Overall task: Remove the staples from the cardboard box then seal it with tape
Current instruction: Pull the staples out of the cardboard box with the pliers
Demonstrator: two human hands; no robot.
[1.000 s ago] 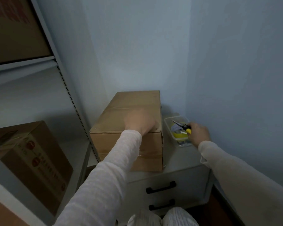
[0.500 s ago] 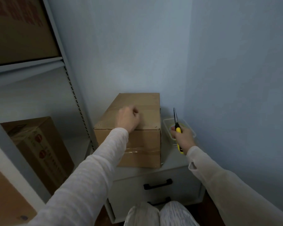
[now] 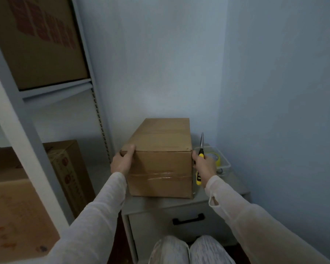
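Observation:
A closed brown cardboard box (image 3: 160,159) with clear tape across its near face sits on a grey drawer cabinet (image 3: 181,208) in the corner. My left hand (image 3: 122,161) grips the box's near left top corner, thumb on top. My right hand (image 3: 204,165) holds yellow-handled pliers (image 3: 200,159), their metal tips pointing up, and rests against the box's right near edge. A roll of yellow tape (image 3: 216,158) lies in a clear plastic tray (image 3: 224,162) behind my right hand. No staples can be made out.
A grey metal shelf rack (image 3: 51,92) stands at the left with other cardboard boxes (image 3: 69,172) on its shelves. Blue walls close in behind and to the right. The cabinet has a black drawer handle (image 3: 188,220). My knees (image 3: 191,250) are at the bottom.
My left hand slid from the box's top to its near left corner. My right hand, which lifted the pliers from the tray, came to the box's right edge.

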